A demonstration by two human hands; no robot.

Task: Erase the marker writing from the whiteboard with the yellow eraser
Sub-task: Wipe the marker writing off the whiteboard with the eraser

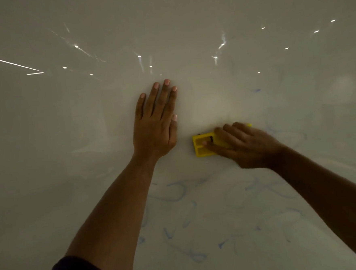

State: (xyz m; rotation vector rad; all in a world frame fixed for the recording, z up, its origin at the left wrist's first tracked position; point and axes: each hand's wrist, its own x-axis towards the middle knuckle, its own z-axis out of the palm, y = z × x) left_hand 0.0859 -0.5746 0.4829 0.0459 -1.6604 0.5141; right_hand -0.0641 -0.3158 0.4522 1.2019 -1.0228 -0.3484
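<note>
Yellow eraser gripped by right hand on whiteboard; left hand flat, fingers straight.

Our left hand lies flat on the whiteboard. At its four o'clock, our right hand presses the yellow eraser above faint blue marker writing.

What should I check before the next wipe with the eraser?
1. Right hand holds the yellow eraser: ok.
2. Eraser flat against the whiteboard: cannot tell, the hand covers much of it.
3. Left hand braced flat on the board, away from the eraser: ok.
4. Writing gone: not ok, faint blue marks remain lower down.
5. Small blue mark above the eraser: not ok, uncleaned.
</note>
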